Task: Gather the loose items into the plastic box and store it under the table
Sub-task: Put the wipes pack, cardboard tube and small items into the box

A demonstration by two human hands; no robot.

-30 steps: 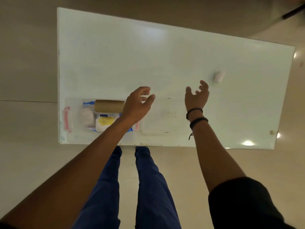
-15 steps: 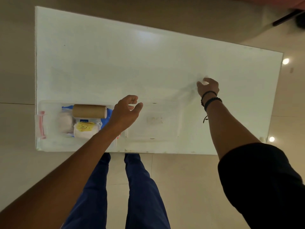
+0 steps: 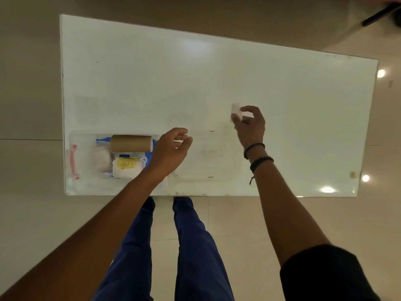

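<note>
A clear plastic box (image 3: 83,137) sits at the near left corner of the white table (image 3: 195,79). Inside it lie a brown cardboard tube (image 3: 131,142), a white pack with a yellow label (image 3: 128,168), a pale wrapped bundle (image 3: 100,159) and something blue. My left hand (image 3: 170,149) hovers over the box's right end, fingers curled, holding nothing. My right hand (image 3: 249,123) is raised over the table's middle and pinches a small white roll (image 3: 236,110). The box's clear lid (image 3: 206,156) lies flat between my hands.
A small pale object (image 3: 353,174) rests near the table's near right corner. My legs in blue trousers (image 3: 195,246) stand at the table's front edge on a tiled floor. A dark bar (image 3: 377,16) crosses the far right corner.
My right hand reached to the white roll on the right of the table, closed on it and pulled it back toward the middle. My left hand stayed over the box's right end.
</note>
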